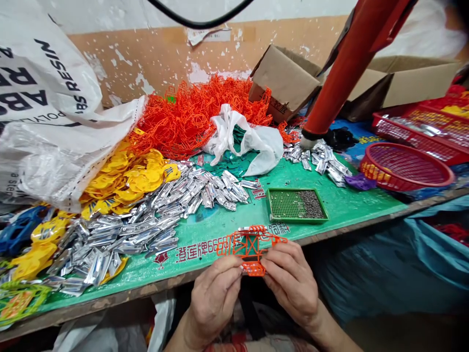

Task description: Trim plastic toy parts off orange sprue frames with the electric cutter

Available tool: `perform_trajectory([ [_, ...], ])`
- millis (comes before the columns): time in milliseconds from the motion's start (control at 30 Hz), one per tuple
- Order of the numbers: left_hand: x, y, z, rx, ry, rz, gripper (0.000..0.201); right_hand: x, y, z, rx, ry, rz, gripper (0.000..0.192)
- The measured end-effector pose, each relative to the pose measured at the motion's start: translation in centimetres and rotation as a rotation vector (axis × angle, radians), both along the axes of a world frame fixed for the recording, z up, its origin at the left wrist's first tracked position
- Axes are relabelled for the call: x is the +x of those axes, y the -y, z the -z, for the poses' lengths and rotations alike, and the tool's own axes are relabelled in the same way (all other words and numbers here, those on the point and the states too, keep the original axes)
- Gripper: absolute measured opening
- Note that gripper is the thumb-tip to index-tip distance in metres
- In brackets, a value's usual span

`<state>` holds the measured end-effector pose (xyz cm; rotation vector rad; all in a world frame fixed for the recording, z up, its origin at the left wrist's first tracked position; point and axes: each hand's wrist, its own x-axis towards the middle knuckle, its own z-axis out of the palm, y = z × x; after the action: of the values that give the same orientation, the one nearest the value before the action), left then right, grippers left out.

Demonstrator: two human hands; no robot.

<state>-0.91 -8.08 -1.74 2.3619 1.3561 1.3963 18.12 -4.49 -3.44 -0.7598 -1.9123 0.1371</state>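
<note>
An orange plastic lattice frame [250, 247] is held at the table's front edge, between my two hands. My left hand [216, 297] is closed, its thumb and fingers pinching the lower left side of the frame. On the lower right side, the fingers of my right hand [294, 282] are wrapped about the frame's end. Small silvery bits show along the frame's edges, too small to make out. Just beyond it stands a green tray [280, 215] with many small dark metal pieces heaped at its right side. Silver metal strips [205, 188] lie piled to the left.
Orange frames [183, 120] are heaped at the back, beside a white plastic bag [262, 146]. Yellow plastic parts [135, 176] spill from a white sack [47, 156]. A red post [344, 73] rises at right, near cardboard boxes [286, 78] and a red basket [406, 183].
</note>
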Motion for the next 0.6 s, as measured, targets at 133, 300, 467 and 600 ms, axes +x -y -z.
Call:
perform_trajectory([
  [133, 0.2, -0.1, -0.1, -0.003, 0.025, -0.002, 0.023, 0.0, 0.0, 0.0, -0.014, -0.017, -0.007, 0.014],
  [300, 0.5, -0.1, 0.0, -0.005, -0.045, -0.042, 0.031, -0.2, -0.1, 0.1, -0.011, -0.024, -0.026, 0.013],
  [467, 0.1, -0.1, -1.2, -0.099, -0.173, 0.072, 0.03, -0.2, -0.2, -0.5, -0.108, 0.049, -0.121, 0.008],
  [600, -0.9, -0.3, -2.8, -0.25, -0.2, 0.208, 0.023, 0.1, -0.5, -2.1, -0.246, 0.16, -0.285, 0.012],
])
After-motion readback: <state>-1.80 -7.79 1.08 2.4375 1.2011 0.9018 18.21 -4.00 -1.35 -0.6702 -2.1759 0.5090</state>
